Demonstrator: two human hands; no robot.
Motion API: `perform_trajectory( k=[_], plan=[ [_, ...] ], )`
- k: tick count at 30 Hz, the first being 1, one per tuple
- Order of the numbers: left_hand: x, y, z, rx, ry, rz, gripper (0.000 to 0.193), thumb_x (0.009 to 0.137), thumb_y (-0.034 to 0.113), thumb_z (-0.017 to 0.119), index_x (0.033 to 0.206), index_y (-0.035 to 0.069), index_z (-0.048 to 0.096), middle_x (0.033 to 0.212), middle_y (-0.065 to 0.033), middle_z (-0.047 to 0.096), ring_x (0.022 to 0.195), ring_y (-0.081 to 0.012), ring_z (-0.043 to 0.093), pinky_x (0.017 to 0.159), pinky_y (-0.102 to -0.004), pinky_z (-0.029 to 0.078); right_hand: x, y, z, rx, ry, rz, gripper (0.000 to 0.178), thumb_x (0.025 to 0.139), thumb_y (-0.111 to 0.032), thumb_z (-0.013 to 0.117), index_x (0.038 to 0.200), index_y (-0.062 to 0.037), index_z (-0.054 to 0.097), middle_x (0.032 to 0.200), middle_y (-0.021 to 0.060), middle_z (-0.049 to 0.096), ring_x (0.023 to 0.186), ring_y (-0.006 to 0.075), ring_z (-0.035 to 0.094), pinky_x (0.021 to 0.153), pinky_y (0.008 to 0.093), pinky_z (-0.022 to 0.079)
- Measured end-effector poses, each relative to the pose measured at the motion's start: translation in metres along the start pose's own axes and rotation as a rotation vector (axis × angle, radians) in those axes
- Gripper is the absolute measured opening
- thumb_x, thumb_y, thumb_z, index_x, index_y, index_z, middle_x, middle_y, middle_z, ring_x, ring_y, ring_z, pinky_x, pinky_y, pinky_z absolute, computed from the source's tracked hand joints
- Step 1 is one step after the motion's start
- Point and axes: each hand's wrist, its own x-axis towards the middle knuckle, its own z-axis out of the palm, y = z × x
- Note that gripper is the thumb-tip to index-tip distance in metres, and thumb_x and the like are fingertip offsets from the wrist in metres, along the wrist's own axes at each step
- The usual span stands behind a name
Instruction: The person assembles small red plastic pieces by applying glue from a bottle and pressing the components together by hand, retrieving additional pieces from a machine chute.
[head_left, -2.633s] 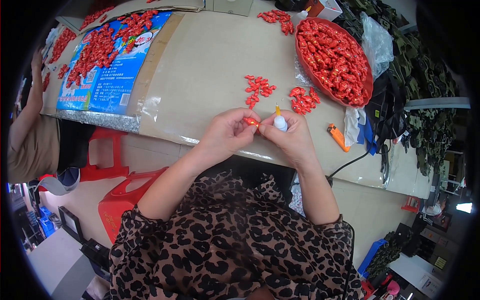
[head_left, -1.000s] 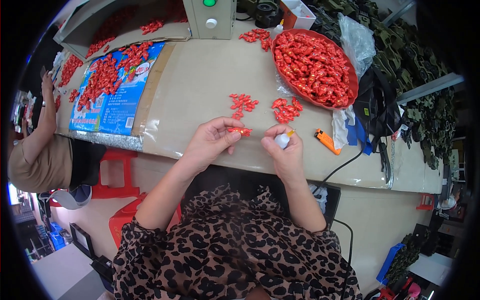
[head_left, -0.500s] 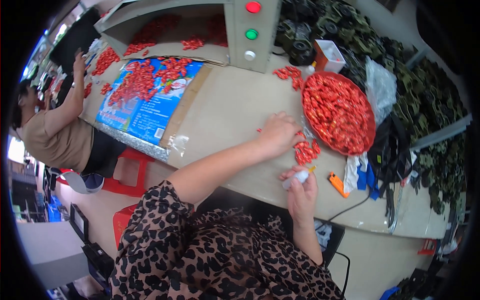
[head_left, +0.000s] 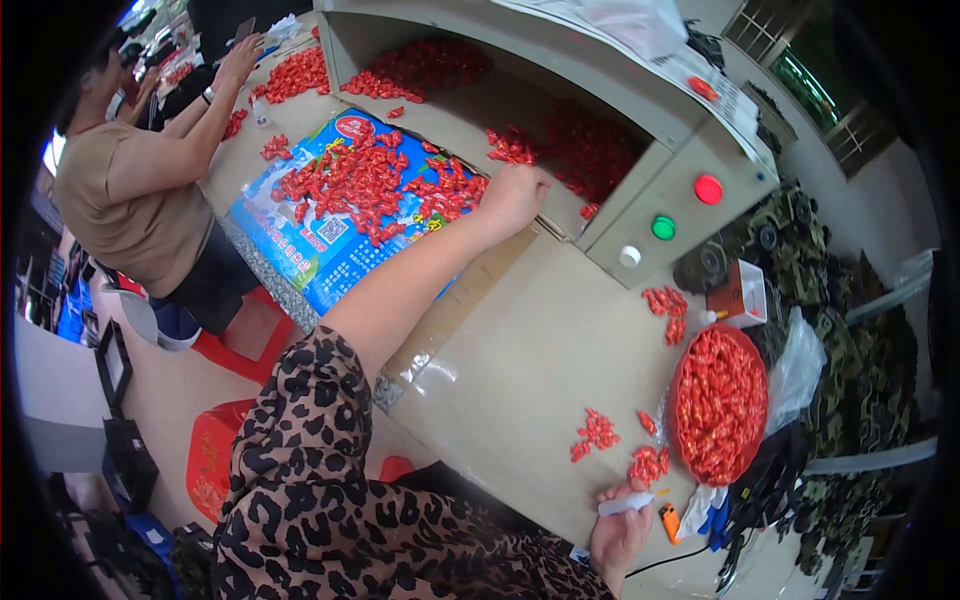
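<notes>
My left hand (head_left: pixel 514 203) is stretched out to the front edge of a grey metal housing, its fingers curled in; whatever is in them is hidden. Just beyond it lies a small heap of small red pieces (head_left: pixel 511 148). Beside that hand, more red pieces (head_left: pixel 350 185) are spread over a flattened blue printed carton (head_left: pixel 325 262). Low on the right, my right hand (head_left: pixel 618 540) is closed around a small white squeeze bottle (head_left: pixel 626 504) with a yellow tip. Little clusters of red pieces (head_left: pixel 597 431) lie on the table near the bottle.
A red basket (head_left: pixel 673 415) full of red pieces stands at the right, near an orange cutter (head_left: pixel 670 522). The housing (head_left: pixel 640 180) carries red, green and white buttons. Camouflage-patterned items (head_left: pixel 850 340) are piled beyond. A co-worker (head_left: pixel 145 190) sits at the left.
My left hand has moved from the red pieces beside the basket over to the housing's opening. The view has swung left. My right hand still holds the squeeze bottle.
</notes>
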Motion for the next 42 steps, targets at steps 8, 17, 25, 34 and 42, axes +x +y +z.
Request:
perform_trajectory(
  k=[8, 17, 25, 34, 42],
  plan=[
    [0.036, -0.021, 0.016, -0.052, -0.093, 0.015, 0.017, 0.07, 0.008, 0.054, 0.084, 0.002, 0.06, 0.082, -0.0176, 0.056, 0.083, -0.0315, 0.053, 0.076, -0.0374, 0.042, 0.008, 0.001, -0.005, 0.005, 0.02, 0.071, 0.041, 0.073, -0.018, 0.056, 0.108, -0.0002, 0.042, 0.083, 0.0102, 0.046, 0.077, 0.0216, 0.045, 0.07, 0.0332, 0.039],
    [0.039, 0.015, 0.04, 0.022, -0.441, 0.144, 0.024, 0.074, 0.018, 0.057, 0.093, 0.004, 0.058, 0.093, -0.0179, 0.05, 0.095, -0.0308, 0.046, 0.079, -0.0383, 0.04, 0.008, 0.0, -0.003, -0.017, 0.039, 0.085, 0.041, 0.074, -0.018, 0.057, 0.107, -0.0005, 0.043, 0.081, 0.0104, 0.047, 0.077, 0.0218, 0.046, 0.068, 0.0325, 0.039],
    [0.041, 0.022, 0.046, 0.189, -0.408, 0.146, 0.021, 0.078, 0.021, 0.05, 0.087, 0.004, 0.058, 0.096, -0.0185, 0.051, 0.093, -0.032, 0.049, 0.077, -0.0401, 0.041, 0.007, -0.002, 0.001, -0.046, 0.016, 0.053, 0.039, 0.075, -0.013, 0.056, 0.11, 0.0002, 0.044, 0.083, 0.0121, 0.049, 0.078, 0.0232, 0.048, 0.072, 0.0349, 0.04],
    [0.036, 0.032, 0.043, 0.346, -0.42, 0.146, 0.022, 0.075, 0.01, 0.044, 0.09, 0.002, 0.058, 0.1, -0.0176, 0.053, 0.092, -0.0314, 0.053, 0.077, -0.0397, 0.044, 0.002, 0.0, -0.001, 0.009, -0.006, 0.041, 0.045, 0.077, -0.017, 0.057, 0.113, 0.0023, 0.039, 0.085, 0.009, 0.049, 0.078, 0.0231, 0.051, 0.071, 0.0359, 0.043],
    [0.03, 0.008, 0.058, -0.351, 0.075, -0.201, 0.02, 0.081, 0.008, 0.041, 0.094, -0.001, 0.053, 0.091, -0.0225, 0.054, 0.081, -0.0349, 0.056, 0.069, -0.0407, 0.045, -0.005, 0.001, -0.003, -0.018, -0.082, -0.029, 0.046, 0.082, -0.016, 0.05, 0.121, 0.0019, 0.032, 0.089, 0.0079, 0.049, 0.076, 0.0199, 0.05, 0.068, 0.0341, 0.043]
  ],
)
